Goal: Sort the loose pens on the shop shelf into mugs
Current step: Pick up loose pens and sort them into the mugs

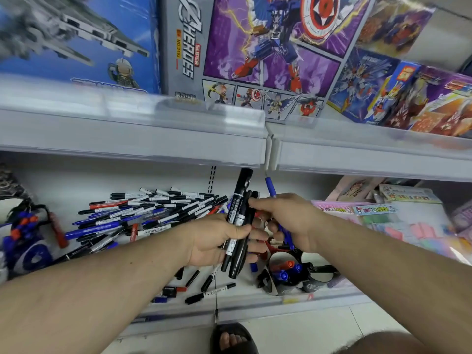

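L hand (214, 241) clamped on black markers (238, 221), R hand (288, 221) pinching blue pen (277, 213) w/ fingertips on bundle top: cd slip, drop outside mugs (288, 277)

two hands (214, 241), one heap of loose pens (153, 213), about three black markers (238, 221) held

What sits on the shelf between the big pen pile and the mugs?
A few loose pens lie scattered there, partly under the left hand, in the head view.

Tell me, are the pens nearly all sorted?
Not yet. A few red and blue pens already stand in the mugs. The left hand grips black markers, the right hand a blue pen. A big pile remains.
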Available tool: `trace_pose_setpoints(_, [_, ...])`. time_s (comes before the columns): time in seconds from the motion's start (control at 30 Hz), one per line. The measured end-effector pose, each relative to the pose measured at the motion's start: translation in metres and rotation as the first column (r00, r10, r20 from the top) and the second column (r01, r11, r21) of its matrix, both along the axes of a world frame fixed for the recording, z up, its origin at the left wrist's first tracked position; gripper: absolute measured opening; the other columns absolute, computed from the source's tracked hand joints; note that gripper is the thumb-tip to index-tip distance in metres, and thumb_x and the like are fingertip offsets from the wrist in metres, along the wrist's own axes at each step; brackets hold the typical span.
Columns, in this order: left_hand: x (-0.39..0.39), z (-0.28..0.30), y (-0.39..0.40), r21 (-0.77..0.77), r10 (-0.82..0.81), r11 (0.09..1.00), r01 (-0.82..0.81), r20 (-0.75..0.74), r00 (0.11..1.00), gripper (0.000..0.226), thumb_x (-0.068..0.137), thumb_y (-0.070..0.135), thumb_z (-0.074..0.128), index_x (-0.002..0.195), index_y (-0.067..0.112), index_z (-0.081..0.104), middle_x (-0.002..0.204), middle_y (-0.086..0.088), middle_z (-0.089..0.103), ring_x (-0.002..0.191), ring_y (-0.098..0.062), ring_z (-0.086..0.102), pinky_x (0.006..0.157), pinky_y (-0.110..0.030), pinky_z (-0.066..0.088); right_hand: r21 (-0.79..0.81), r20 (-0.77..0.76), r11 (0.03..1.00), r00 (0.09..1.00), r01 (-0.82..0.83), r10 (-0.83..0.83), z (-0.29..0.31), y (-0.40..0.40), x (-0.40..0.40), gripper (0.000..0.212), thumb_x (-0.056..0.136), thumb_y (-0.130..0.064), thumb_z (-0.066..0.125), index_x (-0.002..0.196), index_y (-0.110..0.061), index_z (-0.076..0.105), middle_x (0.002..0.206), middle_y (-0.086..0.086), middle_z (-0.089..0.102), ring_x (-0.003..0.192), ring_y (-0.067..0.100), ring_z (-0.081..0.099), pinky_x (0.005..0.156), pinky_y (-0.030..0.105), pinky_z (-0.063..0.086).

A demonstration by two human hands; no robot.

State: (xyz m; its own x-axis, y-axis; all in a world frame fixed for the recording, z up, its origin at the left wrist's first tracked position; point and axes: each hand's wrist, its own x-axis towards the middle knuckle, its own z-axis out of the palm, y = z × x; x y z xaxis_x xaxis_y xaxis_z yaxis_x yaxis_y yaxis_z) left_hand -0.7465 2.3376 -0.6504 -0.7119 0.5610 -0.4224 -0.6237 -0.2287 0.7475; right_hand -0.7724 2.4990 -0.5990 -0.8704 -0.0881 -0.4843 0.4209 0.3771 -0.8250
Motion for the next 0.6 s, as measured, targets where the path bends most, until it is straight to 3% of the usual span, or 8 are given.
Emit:
trace_pose_setpoints(0.1, [0.006, 0.004, -0.001, -0.02, -0.071, 0.997, 0.07, -0.026, 0.997, 0.031, 0.096, 0.008, 0.052, 0.126, -0.001, 0.058, 0.119, -0.016, 0.069, 0.107, -0.031, 0.068, 0.088, -0.044, 0.057, -0.064, -0.038, 0.997, 0.999, 0.037, -0.039, -0.004, -0.001, 0.005, 0.014, 0.084, -0.019, 0.075, 0.078, -0.01, 0.065, 0.072, 0.008, 0.053, 0.049, 0.012, 0.039, 0.041, 0.024, 0.029])
trace_pose_setpoints(0.17, [0.01, 0.006, -0.003, -0.053, -0.1, 0.994, 0.097, -0.053, 0.994, 0.034, 0.095, 0.009, 0.054, 0.128, 0.002, 0.058, 0.122, -0.017, 0.067, 0.112, -0.033, 0.065, 0.091, -0.046, 0.056, -0.131, -0.074, 0.991, 0.997, 0.009, -0.018, -0.001, -0.001, 0.007, 0.006, 0.084, -0.013, 0.072, 0.084, -0.008, 0.068, 0.073, 0.007, 0.058, 0.049, 0.011, 0.04, 0.042, 0.024, 0.028])
trace_pose_setpoints(0.27, [0.016, 0.005, -0.007, -0.208, -0.144, 0.972, 0.109, -0.163, 0.976, 0.042, 0.097, 0.007, 0.055, 0.138, 0.0, 0.048, 0.134, -0.022, 0.058, 0.116, -0.033, 0.062, 0.101, -0.045, 0.05, -0.163, -0.14, 0.983, 0.988, -0.09, 0.067, 0.007, 0.005, 0.007, 0.01, 0.087, -0.01, 0.07, 0.078, -0.013, 0.069, 0.068, 0.003, 0.061, 0.048, 0.011, 0.039, 0.042, 0.023, 0.027])
trace_pose_setpoints(0.4, [0.027, 0.008, -0.008, -0.21, -0.193, 0.966, 0.151, -0.196, 0.961, 0.043, 0.098, 0.004, 0.051, 0.139, -0.002, 0.044, 0.11, -0.009, 0.063, 0.087, -0.013, 0.068, 0.081, -0.03, 0.055, -0.092, -0.149, 0.973, 0.969, -0.213, 0.198, 0.005, 0.014, 0.008, 0.027, 0.087, -0.007, 0.07, 0.062, -0.016, 0.066, 0.064, 0.007, 0.057, 0.047, 0.012, 0.039, 0.045, 0.025, 0.029])
trace_pose_setpoints(0.53, [0.033, 0.012, -0.009, -0.168, -0.157, 0.978, 0.127, -0.181, 0.971, 0.039, 0.097, 0.0, 0.048, 0.136, -0.005, 0.045, 0.092, -0.005, 0.062, 0.066, -0.007, 0.068, 0.064, -0.023, 0.054, -0.109, -0.188, 0.981, 0.973, -0.159, 0.136, 0.004, 0.023, 0.003, 0.016, 0.088, 0.006, 0.065, 0.084, -0.009, 0.064, 0.056, 0.001, 0.057, 0.045, 0.01, 0.043, 0.044, 0.022, 0.033])
trace_pose_setpoints(0.6, [0.035, 0.013, -0.009, -0.167, -0.158, 0.978, 0.129, -0.178, 0.971, 0.04, 0.097, 0.0, 0.048, 0.137, -0.008, 0.043, 0.089, -0.006, 0.061, 0.063, -0.007, 0.066, 0.061, -0.023, 0.053, -0.152, -0.227, 0.986, 0.973, -0.072, 0.036, 0.004, 0.03, -0.001, 0.021, 0.089, 0.012, 0.059, 0.096, -0.008, 0.064, 0.063, 0.001, 0.064, 0.046, 0.011, 0.045, 0.046, 0.024, 0.034])
